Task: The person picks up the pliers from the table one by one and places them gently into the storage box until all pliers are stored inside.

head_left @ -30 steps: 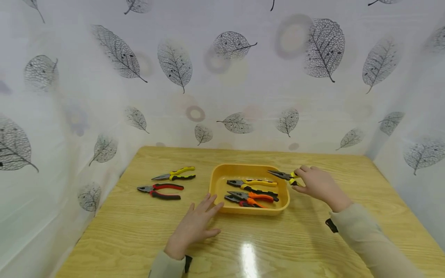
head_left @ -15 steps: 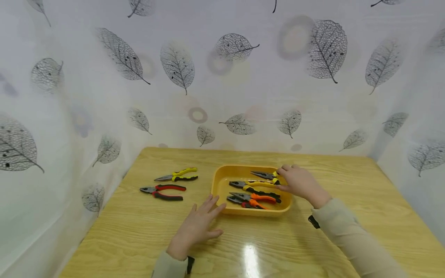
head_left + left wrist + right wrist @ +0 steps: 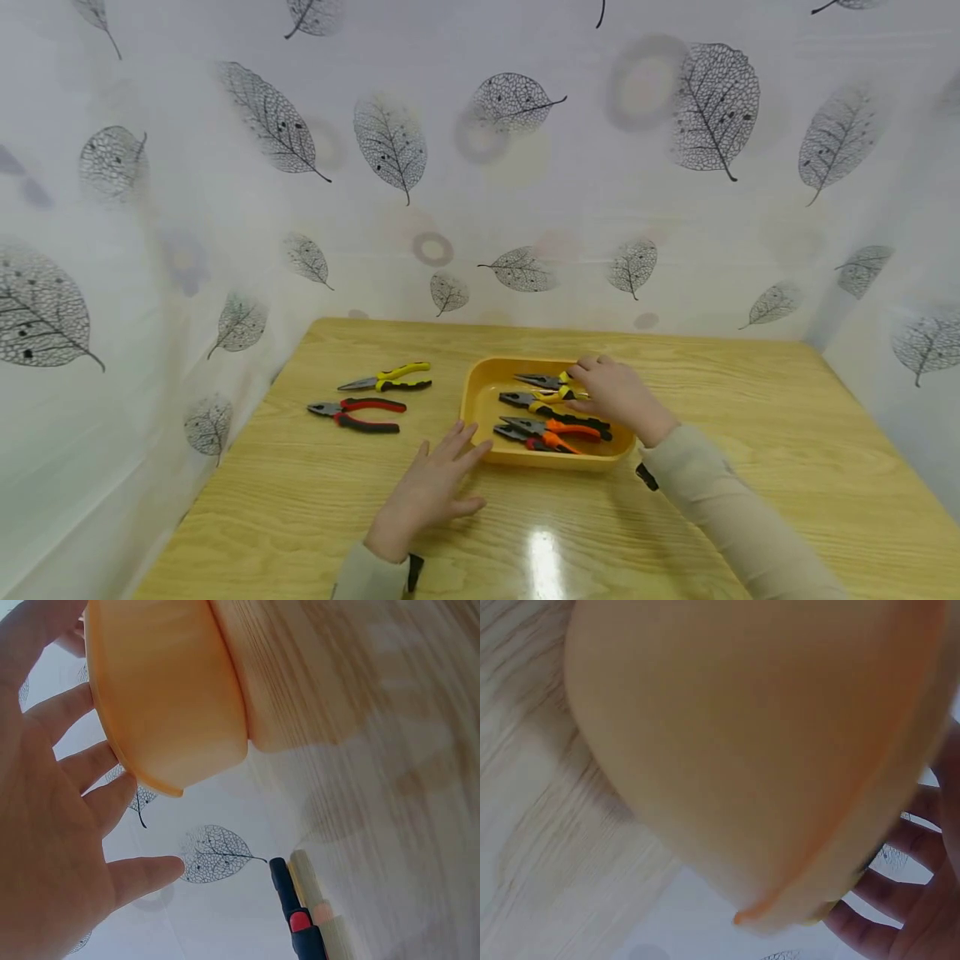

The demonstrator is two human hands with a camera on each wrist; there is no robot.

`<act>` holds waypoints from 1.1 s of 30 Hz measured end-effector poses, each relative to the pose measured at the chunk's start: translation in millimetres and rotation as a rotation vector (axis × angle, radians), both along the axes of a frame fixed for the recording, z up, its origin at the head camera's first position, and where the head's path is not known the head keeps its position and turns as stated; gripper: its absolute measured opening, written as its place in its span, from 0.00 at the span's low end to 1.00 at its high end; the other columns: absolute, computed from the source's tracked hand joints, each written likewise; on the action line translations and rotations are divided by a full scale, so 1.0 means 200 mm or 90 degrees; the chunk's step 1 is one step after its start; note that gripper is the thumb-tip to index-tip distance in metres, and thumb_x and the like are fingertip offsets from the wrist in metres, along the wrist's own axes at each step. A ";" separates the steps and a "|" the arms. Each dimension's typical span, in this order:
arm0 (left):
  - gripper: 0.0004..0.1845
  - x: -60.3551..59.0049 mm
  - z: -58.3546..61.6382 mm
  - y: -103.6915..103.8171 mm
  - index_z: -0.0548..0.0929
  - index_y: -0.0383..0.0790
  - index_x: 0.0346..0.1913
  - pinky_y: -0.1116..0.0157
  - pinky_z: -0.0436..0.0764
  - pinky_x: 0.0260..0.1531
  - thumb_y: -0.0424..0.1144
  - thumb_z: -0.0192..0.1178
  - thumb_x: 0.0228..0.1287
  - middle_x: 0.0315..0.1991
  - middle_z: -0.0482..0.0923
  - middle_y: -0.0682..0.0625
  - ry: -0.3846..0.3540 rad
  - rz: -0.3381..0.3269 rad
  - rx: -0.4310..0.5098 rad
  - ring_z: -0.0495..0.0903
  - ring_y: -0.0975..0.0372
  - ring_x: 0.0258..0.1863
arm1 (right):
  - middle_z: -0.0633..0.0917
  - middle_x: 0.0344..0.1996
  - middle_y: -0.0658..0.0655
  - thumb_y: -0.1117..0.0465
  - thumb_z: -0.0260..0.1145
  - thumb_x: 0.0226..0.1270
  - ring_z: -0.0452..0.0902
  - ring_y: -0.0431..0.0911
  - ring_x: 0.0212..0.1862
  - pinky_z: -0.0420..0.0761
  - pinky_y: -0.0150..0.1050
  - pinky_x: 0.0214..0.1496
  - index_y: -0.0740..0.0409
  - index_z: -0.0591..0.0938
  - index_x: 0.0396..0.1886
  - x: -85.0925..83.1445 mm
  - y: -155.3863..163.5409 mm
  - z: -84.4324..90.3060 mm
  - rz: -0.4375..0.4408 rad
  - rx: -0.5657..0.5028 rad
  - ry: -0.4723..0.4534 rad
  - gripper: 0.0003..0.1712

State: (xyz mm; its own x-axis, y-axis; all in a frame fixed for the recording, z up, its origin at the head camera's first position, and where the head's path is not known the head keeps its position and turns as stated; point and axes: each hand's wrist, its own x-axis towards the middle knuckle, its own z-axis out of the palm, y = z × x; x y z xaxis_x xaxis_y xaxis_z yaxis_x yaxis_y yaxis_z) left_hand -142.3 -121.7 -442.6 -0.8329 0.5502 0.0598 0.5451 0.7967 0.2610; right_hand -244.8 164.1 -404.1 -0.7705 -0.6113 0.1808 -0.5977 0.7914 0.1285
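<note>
The left hand (image 3: 423, 496) lies flat on the shiny yellow wooden table (image 3: 750, 400), fingers straight and spread, holding nothing. Its fingertips (image 3: 468, 437) touch the near left side of the yellow plastic tray (image 3: 476, 396).

Just past that hand, inside the tray, lie a pair of orange-handled pliers (image 3: 551, 427) and, behind them, a pair of black and yellow pliers (image 3: 547, 406).

The right hand (image 3: 611, 396) reaches over the far part of the tray. Its curled fingers pinch the yellow handles of the long-nose pliers (image 3: 542, 381), which lie in the tray's far end, grey tip pointing left, away from the hand.

Far to the left of both hands, on the table, lie red and black pliers (image 3: 358, 412), and beyond them yellow and black long-nose pliers (image 3: 386, 378).

Behind everything hangs a white curtain with grey leaves (image 3: 480, 167). No writing can be read on the tools.
</note>
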 end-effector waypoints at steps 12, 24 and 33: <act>0.39 0.00 -0.01 0.01 0.59 0.50 0.66 0.39 0.56 0.53 0.57 0.60 0.51 0.67 0.49 0.45 -0.003 -0.004 -0.009 0.44 0.55 0.66 | 0.77 0.34 0.56 0.46 0.67 0.50 0.73 0.51 0.34 0.77 0.44 0.33 0.59 0.78 0.40 -0.01 -0.06 -0.07 0.033 -0.010 -0.028 0.24; 0.40 -0.01 0.00 0.00 0.59 0.50 0.66 0.39 0.56 0.52 0.58 0.59 0.51 0.68 0.48 0.45 0.008 -0.009 -0.018 0.43 0.55 0.66 | 0.75 0.37 0.56 0.45 0.63 0.54 0.72 0.53 0.37 0.76 0.46 0.37 0.60 0.76 0.44 -0.06 -0.05 -0.16 -0.007 0.023 -0.080 0.26; 0.39 -0.01 0.00 0.00 0.59 0.51 0.66 0.40 0.56 0.52 0.58 0.59 0.51 0.67 0.49 0.45 0.007 -0.006 -0.018 0.44 0.55 0.66 | 0.76 0.38 0.58 0.45 0.64 0.53 0.72 0.54 0.36 0.75 0.47 0.38 0.61 0.76 0.45 -0.08 -0.04 -0.20 -0.009 0.005 -0.086 0.27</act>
